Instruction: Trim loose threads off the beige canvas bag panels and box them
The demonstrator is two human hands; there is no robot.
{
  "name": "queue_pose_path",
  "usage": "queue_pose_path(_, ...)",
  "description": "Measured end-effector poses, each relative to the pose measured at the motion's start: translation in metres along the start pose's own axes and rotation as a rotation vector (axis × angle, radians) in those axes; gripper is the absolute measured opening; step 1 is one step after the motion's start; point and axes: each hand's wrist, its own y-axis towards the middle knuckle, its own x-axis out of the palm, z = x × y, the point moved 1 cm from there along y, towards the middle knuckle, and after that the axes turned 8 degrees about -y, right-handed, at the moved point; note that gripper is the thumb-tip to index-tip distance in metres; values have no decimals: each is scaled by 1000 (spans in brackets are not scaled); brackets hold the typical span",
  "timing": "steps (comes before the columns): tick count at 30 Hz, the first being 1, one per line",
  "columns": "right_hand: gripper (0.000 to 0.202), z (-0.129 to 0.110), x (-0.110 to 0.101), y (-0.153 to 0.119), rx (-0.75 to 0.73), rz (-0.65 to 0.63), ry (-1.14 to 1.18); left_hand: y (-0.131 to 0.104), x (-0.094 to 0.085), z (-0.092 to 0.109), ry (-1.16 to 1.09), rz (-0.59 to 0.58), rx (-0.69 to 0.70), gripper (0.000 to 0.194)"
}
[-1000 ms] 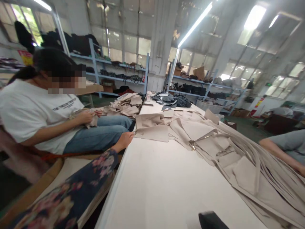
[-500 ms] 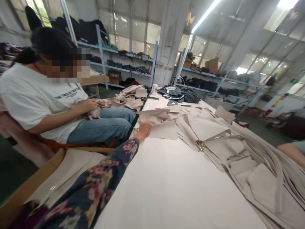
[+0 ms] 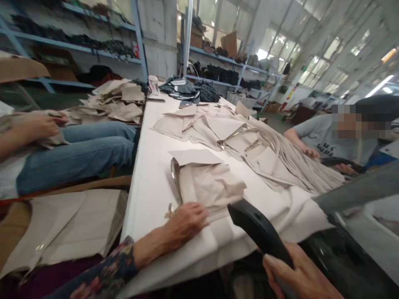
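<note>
A beige fabric pouch piece [image 3: 212,182] lies on the white table, with a stiff flap [image 3: 196,156] across its far end. Along its left side runs a shiny gold zipper [image 3: 174,176], and a gold zipper pull [image 3: 170,211] rests by my wrist. My left hand [image 3: 188,220] is closed on the piece's near left corner, fingers curled and partly hidden from view. My right hand [image 3: 294,270] is wrapped round a black curved tool [image 3: 257,226] with a flat, wide end. The tool's tip is close to the near right edge of the piece; its exact kind is unclear.
More beige pieces and long straps [image 3: 274,149] are heaped along the table's right side. Dark goods [image 3: 187,89] lie at the far end. A co-worker's legs [image 3: 84,158] and an open carton of beige pieces [image 3: 75,220] are at left; another person [image 3: 336,133] sits at right.
My left hand has come back from the far left table edge, bringing a beige piece nearer. My right hand with the black tool has come into view. The view has turned right.
</note>
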Motion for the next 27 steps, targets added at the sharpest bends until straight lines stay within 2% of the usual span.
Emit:
queue_pose_path(3, 37, 3, 13, -8, -72, -4, 100, -20, 7, -12, -32, 164, -180, 31)
queue_pose_path(6, 31, -4, 27, -9, -123, -42, 146, -34, 16, -20, -7, 185, -274, 41)
queue_pose_path(9, 26, -18, 40, -3, -159, -96, 172, -41, 19, -20, -72, 171, -251, 46)
queue_pose_path(13, 28, -34, 56, 12, -147, -155, 142, -45, 13, -25, -216, 182, -176, 45)
queue_pose_path(18, 30, -48, 66, 38, -87, -156, 91, -50, 7, -31, -268, 149, -99, 50)
queue_pose_path(23, 29, -66, 61, 64, -118, -39, 89, -51, 10, -29, -233, 173, -86, 54)
queue_pose_path(27, 33, -56, 44, 50, -137, -20, 134, -52, 13, -27, -230, 171, -83, 55)
